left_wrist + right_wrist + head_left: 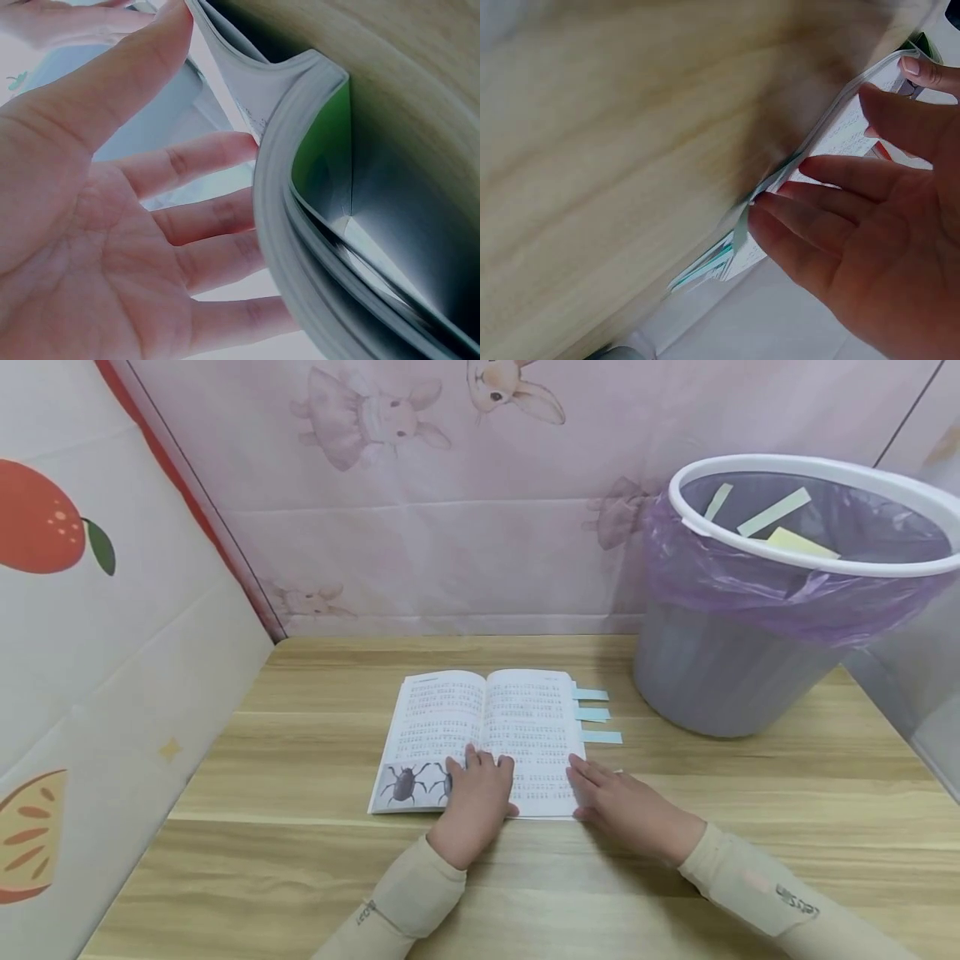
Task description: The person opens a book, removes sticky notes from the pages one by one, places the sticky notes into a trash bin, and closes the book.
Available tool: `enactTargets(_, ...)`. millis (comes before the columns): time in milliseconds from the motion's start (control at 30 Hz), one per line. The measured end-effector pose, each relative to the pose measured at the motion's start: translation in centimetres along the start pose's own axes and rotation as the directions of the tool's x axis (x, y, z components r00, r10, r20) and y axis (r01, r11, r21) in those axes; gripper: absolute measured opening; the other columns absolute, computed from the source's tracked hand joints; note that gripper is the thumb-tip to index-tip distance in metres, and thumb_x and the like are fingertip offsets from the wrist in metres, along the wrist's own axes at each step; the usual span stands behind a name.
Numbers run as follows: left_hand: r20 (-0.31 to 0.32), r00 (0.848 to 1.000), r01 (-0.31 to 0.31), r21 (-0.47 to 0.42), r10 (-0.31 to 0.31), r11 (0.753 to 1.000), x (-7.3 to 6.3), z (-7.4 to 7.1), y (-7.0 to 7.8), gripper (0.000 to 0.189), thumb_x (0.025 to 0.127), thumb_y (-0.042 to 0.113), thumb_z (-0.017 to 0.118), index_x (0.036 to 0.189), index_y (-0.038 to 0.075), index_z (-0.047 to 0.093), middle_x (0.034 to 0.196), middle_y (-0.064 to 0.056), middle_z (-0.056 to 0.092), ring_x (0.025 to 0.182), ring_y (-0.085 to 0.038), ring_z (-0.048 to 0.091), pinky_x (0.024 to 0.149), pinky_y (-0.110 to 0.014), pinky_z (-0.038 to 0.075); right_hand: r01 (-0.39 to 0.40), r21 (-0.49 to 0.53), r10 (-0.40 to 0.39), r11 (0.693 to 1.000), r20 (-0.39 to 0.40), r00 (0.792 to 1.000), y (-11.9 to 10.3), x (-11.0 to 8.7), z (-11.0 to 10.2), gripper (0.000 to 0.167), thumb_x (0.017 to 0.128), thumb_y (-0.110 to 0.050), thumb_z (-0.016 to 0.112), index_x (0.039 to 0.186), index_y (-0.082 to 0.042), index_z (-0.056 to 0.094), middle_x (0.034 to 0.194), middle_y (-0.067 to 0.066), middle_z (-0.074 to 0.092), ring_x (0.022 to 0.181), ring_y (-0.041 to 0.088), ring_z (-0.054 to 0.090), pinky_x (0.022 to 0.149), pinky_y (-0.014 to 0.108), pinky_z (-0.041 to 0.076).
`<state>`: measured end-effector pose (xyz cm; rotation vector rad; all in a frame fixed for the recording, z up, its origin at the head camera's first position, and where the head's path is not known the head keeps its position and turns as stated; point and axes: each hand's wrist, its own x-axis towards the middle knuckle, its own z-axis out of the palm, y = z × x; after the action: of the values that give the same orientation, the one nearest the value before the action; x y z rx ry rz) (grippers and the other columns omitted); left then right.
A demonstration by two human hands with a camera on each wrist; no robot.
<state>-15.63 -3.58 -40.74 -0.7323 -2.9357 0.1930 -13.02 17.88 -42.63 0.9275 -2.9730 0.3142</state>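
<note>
An open book (525, 718) lies on the wooden table, printed text on both pages and a beetle picture (403, 785) at the lower left. My left hand (480, 793) rests across its lower middle; in the left wrist view its fingers (202, 157) are spread and extended against the pages. At the lower right page edge is my right hand (626, 802), its fingertips touching the paper. Several light-blue sticky tabs (600, 737) stick out of the right side. In the right wrist view a pale green strip (740, 231) shows beside the fingertips of the right hand.
A grey bin (720, 668) with a purple liner and white rim stands at the table's back right. Paper strips (775, 512) and a yellow piece (801, 543) are inside it. Pink rabbit-patterned sheeting (450, 560) covers the back wall, and a fruit-patterned sheet (150, 635) the left.
</note>
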Motion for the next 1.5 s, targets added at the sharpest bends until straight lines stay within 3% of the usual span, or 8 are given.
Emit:
enactTargets(300,0.031,1.000,0.003,-0.016,-0.003,1.000,-0.1,0.2,0.1,0.060,0.069,0.047,0.081,0.107,0.004,0.063,0.109,-0.025,0.064,0.113,-0.042,0.057,0.083,-0.058,0.048,0.013,-0.158,-0.020,0.987,-0.045,0.999,-0.2,-0.1,0.1,0.041,0.084,-0.011,0.073,0.116,0.013,0.061,0.122,0.025,0.060,0.101,0.037,0.064,0.079,0.050,0.054)
enactTargets(667,-0.009,1.000,0.001,-0.005,-0.001,1.000,0.1,0.3,0.0,0.059,0.067,0.048,0.081,0.103,0.005,0.063,0.106,-0.024,0.065,0.111,-0.042,0.059,0.081,-0.058,0.049,0.038,-0.202,-0.054,0.979,-0.073,0.996,0.0,-0.1,0.0,0.033,0.081,0.003,0.070,0.112,0.013,0.064,0.116,0.027,0.062,0.104,0.037,0.062,0.082,0.050,0.053)
enactTargets(767,0.005,1.000,0.003,-0.011,-0.003,1.000,0.1,0.2,0.0,0.059,0.068,0.048,0.081,0.104,0.005,0.063,0.108,-0.024,0.065,0.111,-0.042,0.058,0.082,-0.058,0.048,0.024,-0.142,-0.036,0.990,-0.087,0.996,0.2,-0.1,0.1,0.034,0.082,0.000,0.071,0.113,0.013,0.063,0.116,0.027,0.061,0.107,0.038,0.060,0.086,0.048,0.052)
enactTargets(867,0.018,1.000,0.007,-0.022,-0.007,1.000,0.1,0.1,0.0,0.059,0.068,0.047,0.081,0.104,0.004,0.063,0.108,-0.025,0.065,0.112,-0.043,0.058,0.083,-0.058,0.048,-0.071,0.004,0.071,0.997,-0.078,0.994,0.2,-0.3,-0.2,0.035,0.084,-0.003,0.071,0.115,0.011,0.064,0.115,0.024,0.060,0.104,0.035,0.056,0.087,0.046,0.050)
enactTargets(1000,0.030,0.999,0.012,-0.037,-0.011,0.999,0.1,0.1,0.0,0.059,0.068,0.046,0.081,0.105,0.004,0.063,0.110,-0.025,0.064,0.113,-0.043,0.057,0.084,-0.059,0.047,-0.212,0.158,0.224,0.964,-0.060,0.973,0.2,-0.2,-0.7,0.032,0.083,-0.005,0.073,0.112,0.007,0.068,0.103,0.014,0.059,0.092,0.028,0.048,0.079,0.039,0.043)
enactTargets(1133,0.038,0.999,0.017,-0.047,-0.015,0.999,0.1,0.1,0.0,0.060,0.068,0.046,0.082,0.107,0.004,0.063,0.111,-0.026,0.064,0.114,-0.044,0.056,0.085,-0.060,0.047,-0.250,0.141,0.263,0.958,-0.085,0.961,-0.2,0.1,-0.9,0.029,0.081,-0.006,0.074,0.108,0.004,0.071,0.094,0.012,0.059,0.088,0.029,0.046,0.077,0.041,0.039)
enactTargets(1333,0.024,1.000,0.009,-0.037,-0.008,0.999,0.1,0.0,0.0,0.060,0.068,0.045,0.082,0.106,0.003,0.063,0.111,-0.026,0.064,0.113,-0.043,0.057,0.085,-0.059,0.047,-0.295,0.063,0.300,0.953,-0.111,0.947,-1.6,0.3,-0.4,0.027,0.081,-0.005,0.070,0.108,0.004,0.070,0.104,0.018,0.058,0.101,0.037,0.047,0.079,0.051,0.042)
enactTargets(1500,0.032,0.999,0.008,-0.032,-0.007,0.999,0.2,0.0,0.0,0.060,0.070,0.046,0.081,0.108,0.003,0.063,0.111,-0.026,0.064,0.115,-0.044,0.056,0.086,-0.060,0.047,-0.349,0.252,0.356,0.903,0.018,0.934,-2.1,0.7,-0.9,0.016,0.087,-0.002,0.061,0.097,0.009,0.066,0.087,0.013,0.052,0.084,0.028,0.044,0.069,0.037,0.037)
